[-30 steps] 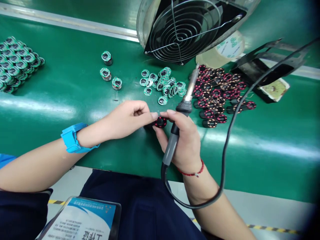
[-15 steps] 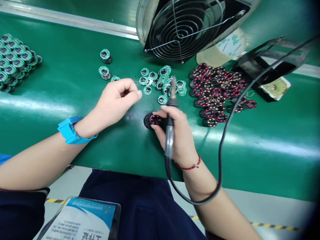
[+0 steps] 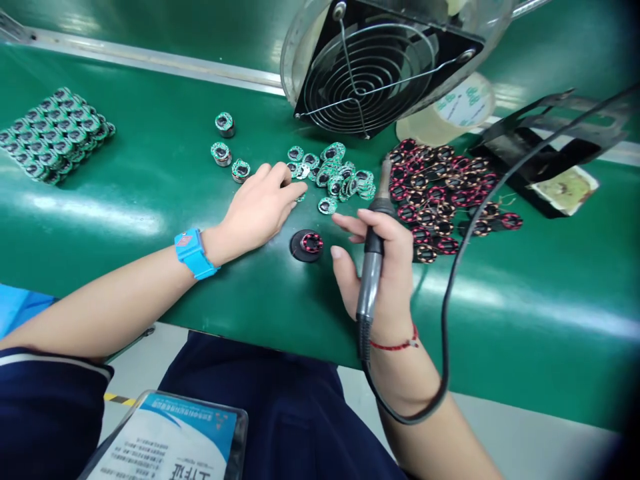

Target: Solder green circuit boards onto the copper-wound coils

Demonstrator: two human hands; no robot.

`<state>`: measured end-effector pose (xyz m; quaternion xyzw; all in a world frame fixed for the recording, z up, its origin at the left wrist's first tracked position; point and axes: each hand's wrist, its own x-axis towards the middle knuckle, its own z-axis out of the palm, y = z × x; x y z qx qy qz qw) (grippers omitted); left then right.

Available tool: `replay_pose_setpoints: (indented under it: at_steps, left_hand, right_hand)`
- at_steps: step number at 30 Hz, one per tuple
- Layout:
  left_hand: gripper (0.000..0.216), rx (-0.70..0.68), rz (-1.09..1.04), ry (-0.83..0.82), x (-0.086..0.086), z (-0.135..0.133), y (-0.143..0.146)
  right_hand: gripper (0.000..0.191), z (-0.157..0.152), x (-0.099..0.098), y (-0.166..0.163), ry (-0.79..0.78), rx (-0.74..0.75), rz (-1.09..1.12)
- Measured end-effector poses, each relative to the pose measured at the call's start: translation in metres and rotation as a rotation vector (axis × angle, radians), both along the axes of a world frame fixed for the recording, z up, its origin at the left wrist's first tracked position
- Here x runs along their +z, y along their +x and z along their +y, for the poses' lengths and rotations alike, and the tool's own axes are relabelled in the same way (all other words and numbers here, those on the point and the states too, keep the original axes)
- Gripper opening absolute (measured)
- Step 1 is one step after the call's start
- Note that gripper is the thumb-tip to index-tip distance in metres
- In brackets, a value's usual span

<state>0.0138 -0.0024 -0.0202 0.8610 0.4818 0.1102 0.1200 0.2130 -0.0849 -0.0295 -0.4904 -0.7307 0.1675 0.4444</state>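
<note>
My left hand (image 3: 263,203), wearing a blue wristband, has its thumb and index finger closed around the edge of a small round green circuit board (image 3: 301,197) on the table. A soldering iron (image 3: 373,267) lies in my right hand (image 3: 393,273), gripped between the fingers, its tip pointing up and away. The thumb and fingertips of that hand are apart beside a black coil core with red windings (image 3: 313,243), which stands on a round black base (image 3: 301,253). Neither hand touches the core. Loose round circuit boards (image 3: 345,179) lie just beyond.
Wound coil cores (image 3: 435,193) cluster on the right. A black iron stand (image 3: 530,143) with a sponge (image 3: 567,190) is behind them. A caged fan (image 3: 367,80) faces me. Stacked board-topped pieces (image 3: 57,137) are at far left, and a few single ones (image 3: 221,154) stand nearer.
My right hand has let go of the coil core and drawn right with the soldering iron. My left hand has reached right to a loose circuit board. The camera view has shifted slightly.
</note>
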Motion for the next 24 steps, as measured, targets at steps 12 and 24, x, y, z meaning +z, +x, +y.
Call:
replay_pose_setpoints:
  at_steps: [12, 24]
  left_hand:
    - [0.018, 0.151, -0.113, -0.041, 0.001, -0.006, 0.001]
    - [0.058, -0.149, -0.885, -0.873, 0.033, -0.024, -0.01]
  right_hand:
    - [0.052, 0.001, 0.0, 0.0, -0.003, -0.011, 0.034]
    - [0.069, -0.003, 0.012, -0.022, 0.137, 0.165, -0.035]
